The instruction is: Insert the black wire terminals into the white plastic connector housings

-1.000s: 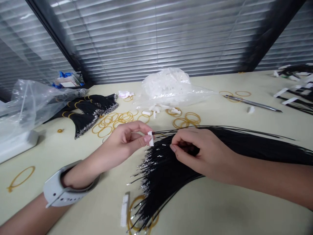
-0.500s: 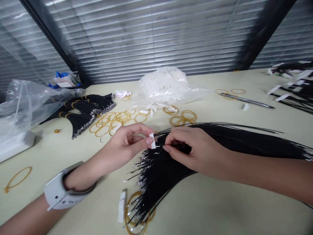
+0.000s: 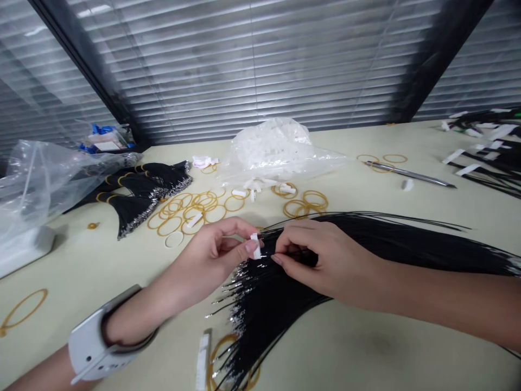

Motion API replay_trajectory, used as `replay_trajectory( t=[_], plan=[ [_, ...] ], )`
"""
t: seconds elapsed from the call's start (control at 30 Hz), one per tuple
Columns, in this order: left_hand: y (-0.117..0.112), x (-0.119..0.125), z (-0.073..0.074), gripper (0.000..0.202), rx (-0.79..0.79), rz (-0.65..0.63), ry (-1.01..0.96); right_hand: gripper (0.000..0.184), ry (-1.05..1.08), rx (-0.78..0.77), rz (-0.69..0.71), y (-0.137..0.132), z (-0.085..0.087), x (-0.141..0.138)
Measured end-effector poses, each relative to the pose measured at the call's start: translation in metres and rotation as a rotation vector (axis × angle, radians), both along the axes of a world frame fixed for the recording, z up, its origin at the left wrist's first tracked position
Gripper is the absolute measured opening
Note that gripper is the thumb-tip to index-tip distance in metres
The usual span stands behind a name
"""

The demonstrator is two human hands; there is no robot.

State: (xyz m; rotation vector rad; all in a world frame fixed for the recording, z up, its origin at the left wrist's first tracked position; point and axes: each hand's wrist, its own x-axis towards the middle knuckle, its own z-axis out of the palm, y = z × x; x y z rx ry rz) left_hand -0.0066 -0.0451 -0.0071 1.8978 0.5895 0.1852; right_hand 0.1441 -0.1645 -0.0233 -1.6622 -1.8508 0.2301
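Between thumb and fingers, my left hand (image 3: 222, 252) pinches a small white connector housing (image 3: 256, 246). My right hand (image 3: 321, 255) is closed in a pinch on a thin black wire, whose metal terminal (image 3: 264, 256) points at the housing's lower end. Whether the terminal touches the housing I cannot tell. Black wires run from the top of the housing toward my right hand. Under both hands lies a thick bundle of black wires (image 3: 280, 309), its silvery terminals fanned out to the left.
Rubber bands (image 3: 183, 209) and loose white housings lie behind my hands. A clear plastic bag (image 3: 277, 141) of white parts stands at the back. Banded wire bundles (image 3: 134, 209) are at left, a pen (image 3: 411, 175) and finished-looking wires with white connectors (image 3: 470, 165) at right.
The whole view has shifted slightly, so everything sits a little lower. Both hands keep the same pinches, and the terminal stays close to the housing.
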Motion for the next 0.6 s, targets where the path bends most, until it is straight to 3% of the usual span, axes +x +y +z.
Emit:
replay_trajectory(
  t=[0.37,0.6],
  plan=[
    [-0.0035,0.001,-0.0045,0.028,-0.002,0.072,0.006,0.007,-0.004,-0.048,-0.022,0.0017,-0.0001,0.0023],
    [-0.0035,0.0012,-0.0072,0.027,0.021,0.07,-0.008,0.008,0.155,-0.148,-0.002,0.0028,0.0023,0.0034]
  ],
)
